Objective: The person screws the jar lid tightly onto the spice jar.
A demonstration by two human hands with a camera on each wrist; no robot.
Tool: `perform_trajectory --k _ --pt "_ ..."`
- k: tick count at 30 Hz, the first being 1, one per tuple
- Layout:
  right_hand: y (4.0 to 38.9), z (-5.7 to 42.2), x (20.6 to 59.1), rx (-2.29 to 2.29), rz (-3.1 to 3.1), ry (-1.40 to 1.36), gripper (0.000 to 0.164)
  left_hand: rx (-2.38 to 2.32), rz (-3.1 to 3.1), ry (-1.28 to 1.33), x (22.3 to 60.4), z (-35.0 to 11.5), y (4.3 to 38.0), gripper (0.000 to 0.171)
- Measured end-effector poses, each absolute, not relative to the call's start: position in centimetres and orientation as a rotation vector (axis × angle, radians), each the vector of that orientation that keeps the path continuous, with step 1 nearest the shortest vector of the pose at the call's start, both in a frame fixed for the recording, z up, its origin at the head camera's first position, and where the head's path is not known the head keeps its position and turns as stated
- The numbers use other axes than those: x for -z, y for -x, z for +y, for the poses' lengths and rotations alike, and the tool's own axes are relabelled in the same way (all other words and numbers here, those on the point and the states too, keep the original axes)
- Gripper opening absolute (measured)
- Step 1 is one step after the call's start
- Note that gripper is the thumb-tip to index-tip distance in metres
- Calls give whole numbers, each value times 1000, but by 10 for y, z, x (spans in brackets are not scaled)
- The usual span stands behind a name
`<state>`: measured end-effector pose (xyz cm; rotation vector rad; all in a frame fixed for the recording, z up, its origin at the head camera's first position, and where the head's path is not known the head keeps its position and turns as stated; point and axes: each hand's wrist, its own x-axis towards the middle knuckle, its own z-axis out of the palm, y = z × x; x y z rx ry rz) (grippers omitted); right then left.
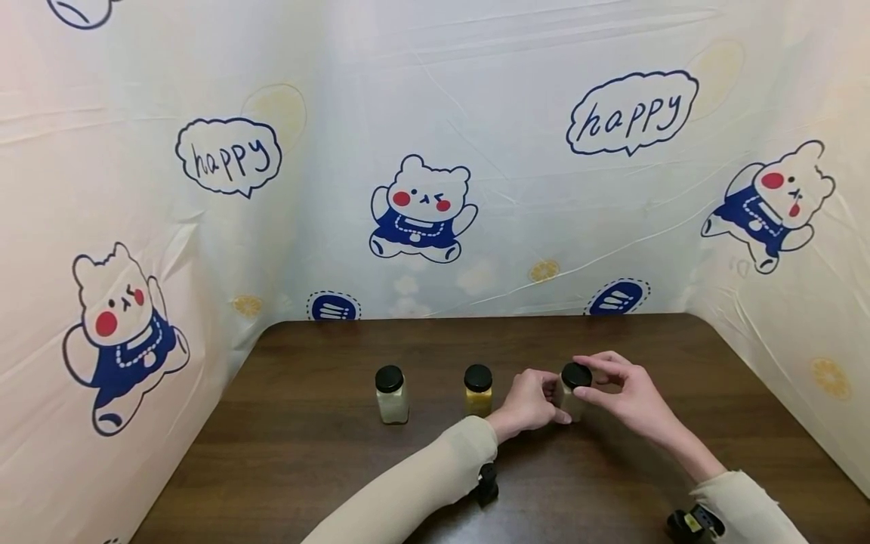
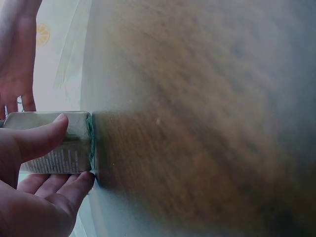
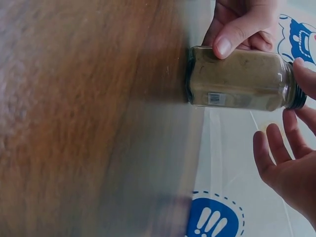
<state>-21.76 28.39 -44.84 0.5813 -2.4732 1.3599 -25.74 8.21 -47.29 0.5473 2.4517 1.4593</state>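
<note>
A square glass spice jar (image 3: 242, 79) of greyish-brown powder, with a black lid (image 1: 576, 375), stands upright on the table at the right of the head view. My left hand (image 1: 532, 402) grips its body low down, the thumb across the near face and the fingers behind. At the top, my right hand (image 1: 627, 393) pinches the black lid between thumb and fingers. Its other fingers spread loosely below the lid in the right wrist view. A label with fine print shows on the jar (image 2: 54, 158) in the left wrist view.
Left of my hands stands a jar of yellow powder (image 1: 479, 400) with a black lid. Farther left is a jar of pale powder (image 1: 392, 404), also lidded. The brown wooden table (image 1: 306, 453) ends at a patterned curtain (image 1: 516, 227) behind and on both sides.
</note>
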Motion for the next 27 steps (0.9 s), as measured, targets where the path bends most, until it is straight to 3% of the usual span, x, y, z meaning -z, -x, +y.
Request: perform_trajectory --k 6,18,27 --pt "219 284 447 -1402 -2474 -621 52 -1455 2451 -560 473 82 258 32" --pt "224 299 447 -1995 -2403 -899 48 -1451 2433 -568 473 81 257 28" --pt "223 299 447 -1953 -2446 -879 46 -1463 2435 -560 474 81 257 38"
